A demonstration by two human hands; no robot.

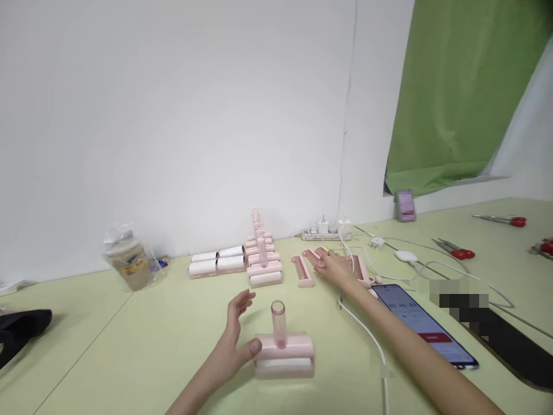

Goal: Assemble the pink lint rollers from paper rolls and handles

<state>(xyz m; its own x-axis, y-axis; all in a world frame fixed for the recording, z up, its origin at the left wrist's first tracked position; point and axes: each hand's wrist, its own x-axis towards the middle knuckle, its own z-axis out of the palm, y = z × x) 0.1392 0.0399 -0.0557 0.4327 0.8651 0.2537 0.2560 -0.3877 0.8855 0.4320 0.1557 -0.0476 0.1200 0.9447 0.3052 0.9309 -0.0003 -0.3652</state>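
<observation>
A pink lint roller [286, 348] with a clear pink handle [279, 323] standing up lies on the table in front of me. Beside its left end, my left hand [235, 340] is open, fingers spread, with the thumb at the roller's edge. Farther off, my right hand [336, 270] has its fingers closed on a pink lint roller cover [311, 257] among others. One more pink cover [303, 271] lies just left of it. Behind, a row of assembled lint rollers [264, 271] stands beside several white sticky rolls [217, 265].
A phone showing a timer [423, 323] lies right, near a dark flat object [505, 340]. White cables run past a power strip [326, 235] and a charger [406, 257]. Red-handled scissors [458, 250] lie farther right. A bagged cup [132, 262] stands left by the wall.
</observation>
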